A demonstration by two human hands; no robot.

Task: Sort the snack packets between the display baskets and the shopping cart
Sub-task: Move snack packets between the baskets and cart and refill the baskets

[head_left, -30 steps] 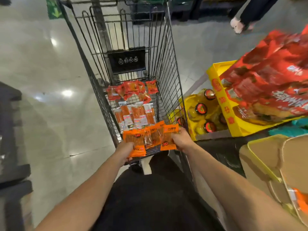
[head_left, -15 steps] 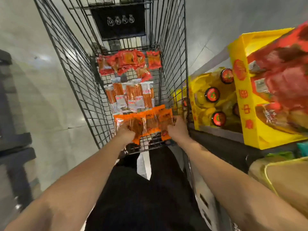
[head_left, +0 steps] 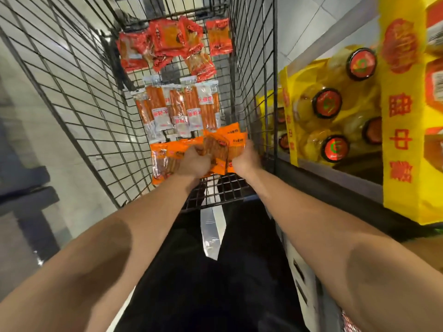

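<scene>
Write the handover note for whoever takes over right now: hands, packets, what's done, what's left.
Left hand: grips the bunch of orange foil snack packets at the near end of the black wire shopping cart.
Right hand: grips the same bunch from its right edge.
In the cart: red foil packets at the far end, clear sausage-stick packets in the middle row.
Done: three groups lie in rows in the cart.
Left: settle or lift the orange bunch; I cannot tell which. The yellow cardboard display box stands to the right.
</scene>
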